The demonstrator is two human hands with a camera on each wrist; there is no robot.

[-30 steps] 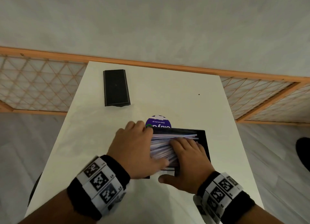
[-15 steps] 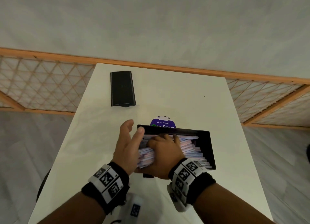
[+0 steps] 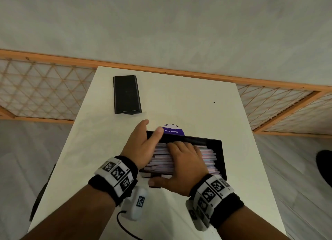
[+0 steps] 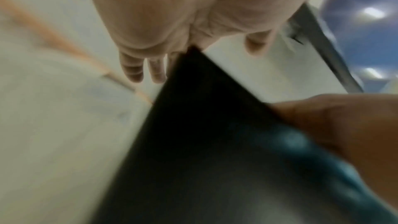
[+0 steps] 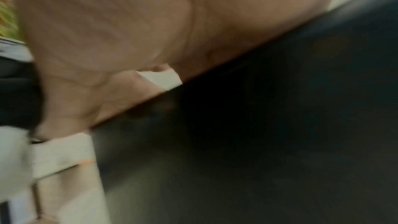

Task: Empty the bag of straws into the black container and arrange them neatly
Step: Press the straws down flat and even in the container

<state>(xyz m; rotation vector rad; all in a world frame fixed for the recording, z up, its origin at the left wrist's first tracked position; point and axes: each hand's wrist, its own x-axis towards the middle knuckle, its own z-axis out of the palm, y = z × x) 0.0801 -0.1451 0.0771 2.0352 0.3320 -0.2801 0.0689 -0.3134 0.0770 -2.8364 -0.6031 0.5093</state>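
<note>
The black container [image 3: 222,155] sits on the white table [image 3: 179,99], filled with a stack of pink and blue wrapped straws [image 3: 209,156] lying left to right. My left hand [image 3: 142,146] stands on edge with straight fingers against the left end of the stack and the container's corner. My right hand [image 3: 185,161] lies flat on top of the straws, thumb spread along the near side. The blurred left wrist view shows my palm [image 4: 172,14] above the container's dark wall [image 4: 204,134]. In the right wrist view my palm [image 5: 129,23] lies on the dark container [image 5: 280,125]. No bag is in view.
A flat black oblong piece [image 3: 126,94] lies at the table's far left. A round purple sticker [image 3: 173,129] peeks out behind the container. A wooden lattice fence [image 3: 45,89] runs behind and beside the table. A dark object [image 3: 324,168] sits on the floor at right.
My left hand went from lying over the stack's left end to standing straight against it. My right hand slid left along the straws, then back a little right, thumb now spread out.
</note>
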